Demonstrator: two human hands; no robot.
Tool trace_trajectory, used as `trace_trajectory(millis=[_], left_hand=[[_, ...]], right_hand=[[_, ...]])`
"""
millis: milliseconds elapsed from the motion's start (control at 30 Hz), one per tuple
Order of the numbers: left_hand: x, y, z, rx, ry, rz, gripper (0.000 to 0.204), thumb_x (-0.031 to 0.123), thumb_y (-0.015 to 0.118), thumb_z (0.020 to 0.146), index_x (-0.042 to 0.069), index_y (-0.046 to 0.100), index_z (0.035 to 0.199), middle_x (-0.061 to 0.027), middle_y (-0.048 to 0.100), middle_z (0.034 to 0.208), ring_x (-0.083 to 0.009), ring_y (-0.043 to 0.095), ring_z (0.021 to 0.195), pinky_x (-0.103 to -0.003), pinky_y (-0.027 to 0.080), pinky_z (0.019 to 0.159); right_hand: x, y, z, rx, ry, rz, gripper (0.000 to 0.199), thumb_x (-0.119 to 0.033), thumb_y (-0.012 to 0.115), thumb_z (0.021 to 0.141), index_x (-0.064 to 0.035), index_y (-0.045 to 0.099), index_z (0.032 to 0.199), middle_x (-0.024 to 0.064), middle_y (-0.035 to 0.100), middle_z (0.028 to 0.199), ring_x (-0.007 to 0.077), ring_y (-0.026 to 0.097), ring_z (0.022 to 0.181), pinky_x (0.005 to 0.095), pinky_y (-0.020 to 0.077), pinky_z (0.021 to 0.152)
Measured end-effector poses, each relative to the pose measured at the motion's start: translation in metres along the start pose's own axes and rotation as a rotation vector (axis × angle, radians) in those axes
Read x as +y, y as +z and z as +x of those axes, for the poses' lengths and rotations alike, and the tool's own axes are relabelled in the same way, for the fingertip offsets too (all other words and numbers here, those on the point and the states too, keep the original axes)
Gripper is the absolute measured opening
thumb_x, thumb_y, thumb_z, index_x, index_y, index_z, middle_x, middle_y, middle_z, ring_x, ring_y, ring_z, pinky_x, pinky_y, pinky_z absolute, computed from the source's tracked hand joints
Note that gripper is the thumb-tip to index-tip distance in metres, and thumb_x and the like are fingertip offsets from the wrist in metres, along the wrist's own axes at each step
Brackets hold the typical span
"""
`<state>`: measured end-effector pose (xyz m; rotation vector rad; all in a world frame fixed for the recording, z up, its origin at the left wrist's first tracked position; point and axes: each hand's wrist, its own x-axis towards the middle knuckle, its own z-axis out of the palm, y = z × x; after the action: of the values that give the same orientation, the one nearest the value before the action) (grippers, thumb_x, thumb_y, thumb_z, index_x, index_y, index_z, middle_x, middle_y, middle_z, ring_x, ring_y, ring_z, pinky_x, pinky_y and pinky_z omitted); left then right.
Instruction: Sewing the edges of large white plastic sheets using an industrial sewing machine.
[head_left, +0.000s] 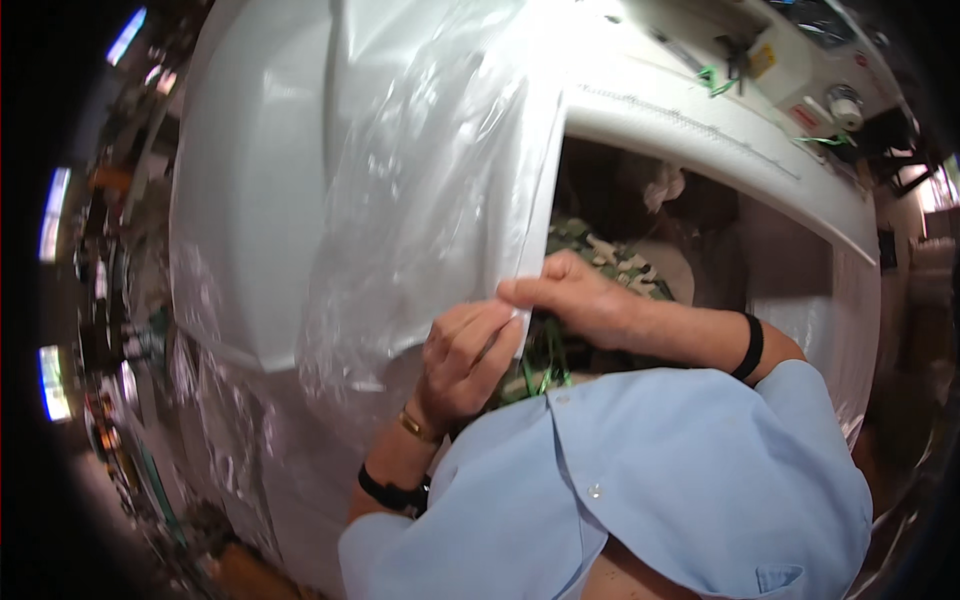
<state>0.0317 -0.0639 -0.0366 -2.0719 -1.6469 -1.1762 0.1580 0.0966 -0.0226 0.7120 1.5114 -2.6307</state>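
Note:
A large clear plastic bag (400, 190) fills the upper left, with a white flat piece inside it. My left hand (462, 362) pinches the bag's lower edge between thumb and fingers. My right hand (580, 298) lies just to the right of it, its fingertips pressed on the same white edge. Behind both hands sits a green and cream patterned fabric (610, 260) with some green threads below it. A gold bracelet and a dark band are on my left wrist, a dark band on my right.
A white sewing machine arm (720, 140) curves across the upper right, with a thread spool (846, 104) on top. My light blue shirt (660, 490) fills the lower middle. Crumpled clear plastic (220, 420) hangs at the lower left.

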Motion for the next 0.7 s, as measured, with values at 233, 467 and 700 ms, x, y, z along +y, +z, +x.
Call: trace_trajectory(millis=[233,467,700], left_hand=[[-0.002,-0.004,0.004,-0.111,0.094,0.042,0.02,0.004,0.067,0.084,-0.001,0.072,0.102,-0.0098,0.07,0.111,-0.0257,0.066,0.108,-0.039,0.054,0.091],[-0.001,0.016,0.017,-0.225,0.033,-0.162,0.016,0.005,0.066,0.083,0.0,0.07,0.097,-0.0105,0.071,0.105,-0.0254,0.068,0.101,-0.042,0.051,0.097],[-0.013,0.025,0.011,-0.181,-0.082,-0.359,0.02,-0.003,0.065,0.077,0.001,0.07,0.095,-0.0095,0.072,0.099,-0.0255,0.068,0.095,-0.042,0.053,0.09]], right_hand=[[-0.004,-0.013,-0.01,-0.066,-0.06,-0.272,0.041,-0.034,0.06,0.099,0.002,0.072,0.083,0.0056,0.069,0.074,0.0121,0.066,0.069,0.0288,0.0521,0.069],[-0.104,-0.108,0.04,0.749,-0.876,-1.784,0.034,-0.033,0.07,0.088,-0.004,0.059,0.075,0.0141,0.063,0.07,0.0327,0.064,0.07,0.0444,0.0505,0.068],[-0.139,-0.156,0.072,0.687,-0.754,-1.645,0.041,-0.035,0.063,0.094,-0.0044,0.061,0.122,0.0175,0.057,0.134,0.0319,0.051,0.127,0.045,0.0385,0.106]])
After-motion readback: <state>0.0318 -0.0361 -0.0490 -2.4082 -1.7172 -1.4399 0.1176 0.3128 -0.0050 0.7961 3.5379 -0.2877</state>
